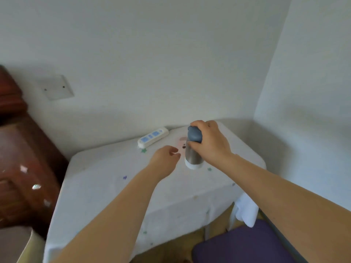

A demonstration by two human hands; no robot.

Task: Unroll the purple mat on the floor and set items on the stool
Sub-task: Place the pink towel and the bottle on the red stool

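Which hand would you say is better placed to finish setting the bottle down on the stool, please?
The right hand, probably: it already grips the bottle by its grey-blue cap, with the base on or just above the stool. The left hand hovers beside it, fingers loosely curled, holding nothing.

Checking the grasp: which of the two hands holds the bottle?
The right hand, fingers curled over the bottle and its grey cap; the left hand hangs beside it, holding nothing.
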